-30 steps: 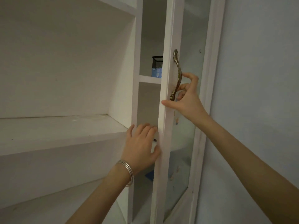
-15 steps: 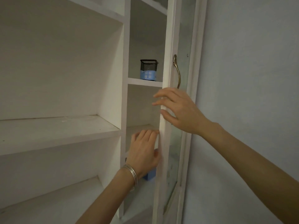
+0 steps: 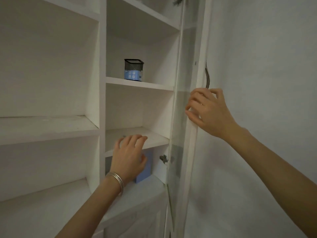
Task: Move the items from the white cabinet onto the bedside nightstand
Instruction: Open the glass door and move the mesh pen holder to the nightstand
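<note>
The glass door (image 3: 181, 117) is held open by the right hand (image 3: 208, 111), fingers curled on its edge. The left hand (image 3: 128, 155), fingers spread and empty, is raised before the blue box (image 3: 145, 170). The black cup (image 3: 134, 69) sits on a higher shelf. The box could be knocked over if bumped.

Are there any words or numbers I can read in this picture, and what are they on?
No words or numbers can be read here.
The blue thing inside the black mesh pen cup has pale square marks on it, too blurred to read.
The blue box behind the left hand looks plain.
The cabinet door shows no label.
</note>
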{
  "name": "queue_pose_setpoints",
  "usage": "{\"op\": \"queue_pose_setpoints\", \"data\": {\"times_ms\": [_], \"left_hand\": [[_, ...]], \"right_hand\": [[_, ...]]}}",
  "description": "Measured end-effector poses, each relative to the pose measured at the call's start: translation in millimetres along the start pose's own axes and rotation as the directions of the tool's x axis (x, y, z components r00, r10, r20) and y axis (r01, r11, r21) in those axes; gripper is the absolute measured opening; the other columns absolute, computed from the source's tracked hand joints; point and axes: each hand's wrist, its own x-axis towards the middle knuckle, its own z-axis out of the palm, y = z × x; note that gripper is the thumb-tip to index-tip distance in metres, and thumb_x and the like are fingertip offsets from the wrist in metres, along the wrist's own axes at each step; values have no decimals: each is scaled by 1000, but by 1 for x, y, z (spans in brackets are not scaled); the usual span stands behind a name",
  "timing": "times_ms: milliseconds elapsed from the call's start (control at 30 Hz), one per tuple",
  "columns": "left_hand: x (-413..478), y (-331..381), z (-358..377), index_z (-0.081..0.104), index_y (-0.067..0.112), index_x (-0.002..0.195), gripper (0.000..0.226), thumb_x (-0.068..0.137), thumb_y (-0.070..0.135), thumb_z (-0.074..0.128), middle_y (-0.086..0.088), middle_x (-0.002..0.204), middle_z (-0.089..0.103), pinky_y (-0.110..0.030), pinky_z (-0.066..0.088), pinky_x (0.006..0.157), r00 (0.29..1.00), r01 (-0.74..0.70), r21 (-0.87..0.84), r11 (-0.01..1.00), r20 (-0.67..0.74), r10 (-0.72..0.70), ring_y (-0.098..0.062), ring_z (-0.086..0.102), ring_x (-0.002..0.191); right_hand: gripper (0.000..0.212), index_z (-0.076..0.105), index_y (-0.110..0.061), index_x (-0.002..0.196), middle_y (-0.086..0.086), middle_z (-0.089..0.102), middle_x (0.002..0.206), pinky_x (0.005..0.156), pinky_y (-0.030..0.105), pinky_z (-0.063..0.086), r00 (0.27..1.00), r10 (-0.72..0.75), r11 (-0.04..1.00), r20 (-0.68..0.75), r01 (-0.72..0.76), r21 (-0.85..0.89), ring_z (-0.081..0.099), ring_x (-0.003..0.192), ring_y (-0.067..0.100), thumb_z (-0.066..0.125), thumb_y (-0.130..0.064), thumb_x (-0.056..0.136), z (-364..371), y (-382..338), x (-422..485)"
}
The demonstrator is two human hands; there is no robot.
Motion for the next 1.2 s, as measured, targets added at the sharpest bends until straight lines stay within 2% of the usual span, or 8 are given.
{"op": "queue_pose_setpoints", "data": {"times_ms": [167, 333, 433, 533, 700, 800, 1033, 1200], "left_hand": [[-17, -1, -6, 62, 11, 107, 51, 60, 25, 46, -7, 101, 63, -44, 43, 83, 993, 95, 162, 982, 48, -104, -30, 59, 88], [-15, 26, -11, 64, 10, 105, 52, 56, 23, 55, -9, 99, 65, -47, 45, 81, 989, 92, 223, 970, 95, -116, -32, 61, 87], [-9, 47, -6, 62, 10, 108, 51, 59, 22, 57, -10, 103, 64, -48, 46, 82, 987, 64, 218, 974, 133, -95, -33, 60, 90], [-3, 65, 1, 61, 10, 111, 51, 61, 19, 67, -11, 106, 63, -47, 45, 84, 985, 45, 211, 977, 156, -79, -33, 59, 94], [6, 80, 8, 60, 10, 115, 49, 68, 21, 61, -11, 108, 63, -46, 42, 87, 984, 64, 208, 976, 151, -96, -33, 57, 97], [4, 81, 11, 61, 10, 112, 50, 65, 25, 51, -11, 105, 63, -45, 44, 85, 982, 72, 219, 973, 155, -107, -34, 59, 93], [-3, 75, 16, 57, 10, 119, 50, 71, 19, 64, -11, 115, 60, -45, 41, 89, 967, 82, 238, 968, 217, -136, -34, 56, 101], [-15, 68, 18, 61, 9, 110, 47, 65, 16, 67, -11, 106, 63, -43, 44, 78, 959, 75, 260, 963, 247, -142, -34, 58, 91]], "right_hand": [[29, 66, -13, 93, 1, 65, 98, 91, 37, 25, 990, 138, 989, 11, -138, 47, 46, 118, 19, 52, -38, 85, 1, 36, -52], [44, 63, -7, 104, 11, 63, 114, 90, 36, 25, 961, 254, 960, 107, -264, 89, 51, 118, 26, 45, -41, 82, 15, 47, -98], [38, 60, -1, 108, 19, 60, 115, 91, 39, 32, 951, 272, 946, 147, -292, 138, 50, 114, 34, 59, -28, 82, 25, 58, -118], [48, 55, 7, 115, 26, 53, 121, 98, 44, 37, 922, 289, 902, 259, -353, 248, 46, 116, 41, 74, -14, 77, 28, 72, -133], [61, 48, 7, 125, 27, 43, 134, 106, 45, 29, 876, 297, 880, 380, -406, 248, 35, 127, 40, 74, -20, 76, 30, 101, -148], [62, 50, 6, 122, 27, 45, 131, 104, 46, 32, 883, 278, 898, 378, -379, 224, 36, 126, 40, 77, -21, 73, 36, 110, -153], [59, 53, 0, 122, 22, 50, 129, 100, 49, 36, 899, 279, 908, 337, -361, 212, 40, 123, 38, 76, -27, 74, 45, 102, -156], [55, 50, -7, 127, 14, 48, 132, 100, 49, 39, 893, 248, 842, 376, -391, 372, 42, 123, 32, 70, -27, 80, 58, 71, -150]]}}
